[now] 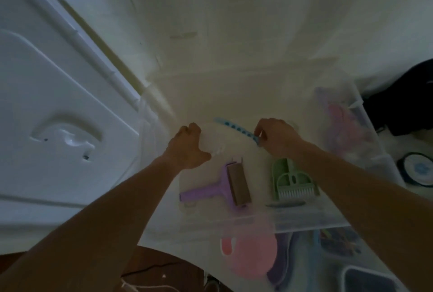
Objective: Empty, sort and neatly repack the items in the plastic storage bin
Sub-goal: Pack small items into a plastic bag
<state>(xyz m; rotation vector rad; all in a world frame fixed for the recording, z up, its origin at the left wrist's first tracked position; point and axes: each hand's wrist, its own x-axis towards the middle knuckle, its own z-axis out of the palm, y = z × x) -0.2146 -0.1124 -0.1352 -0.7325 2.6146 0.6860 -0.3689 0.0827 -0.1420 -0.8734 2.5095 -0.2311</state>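
Fingers of the right hand (273,137) pinch one end of a blue strip (236,129) dotted with darker spots, the strip running up and away toward the left hand (187,146). That left hand is curled, thumb stuck out toward the strip, resting on something pale and see-through; whether it grips this or only presses on it cannot be told in the blur. Both hands reach into the clear plastic storage bin (309,219), over its pale floor. Nearer the person than the strip lies a purple lint roller (210,192) with a brown roll, its handle pointing toward the left forearm. Beside the roller, under the right forearm, sits a green dustpan-and-brush set (290,181), bristles toward the bin's near wall. Just past the brush a thin dark stick (285,204) lies along that wall. Seen through the near wall, outside the bin, is a pink round thing (253,256). Against the bin's far-right wall, pink and purple items (339,123) show hazily. Left of the bin lies its white lid (58,116).
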